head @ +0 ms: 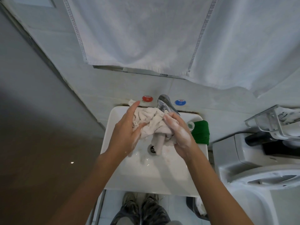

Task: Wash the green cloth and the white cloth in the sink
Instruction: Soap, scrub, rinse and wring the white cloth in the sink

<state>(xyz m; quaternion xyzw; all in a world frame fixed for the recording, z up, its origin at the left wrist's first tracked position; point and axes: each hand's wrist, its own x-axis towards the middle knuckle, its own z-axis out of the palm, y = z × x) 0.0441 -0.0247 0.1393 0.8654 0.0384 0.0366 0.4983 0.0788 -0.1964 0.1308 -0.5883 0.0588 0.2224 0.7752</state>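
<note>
Both hands hold the white cloth (150, 123) bunched above the sink (144, 174), just below the tap (165, 103). The left hand (127, 130) lies against the cloth's left side with fingers fairly straight and the thumb pressing into the folds. The right hand (178, 133), covered in suds, grips the cloth's right side with curled fingers. A twisted tail of cloth hangs down toward the drain (151, 149), perhaps touching it. The green cloth (201, 132) lies folded on the sink's right rim, beside a small cup (190, 125).
</note>
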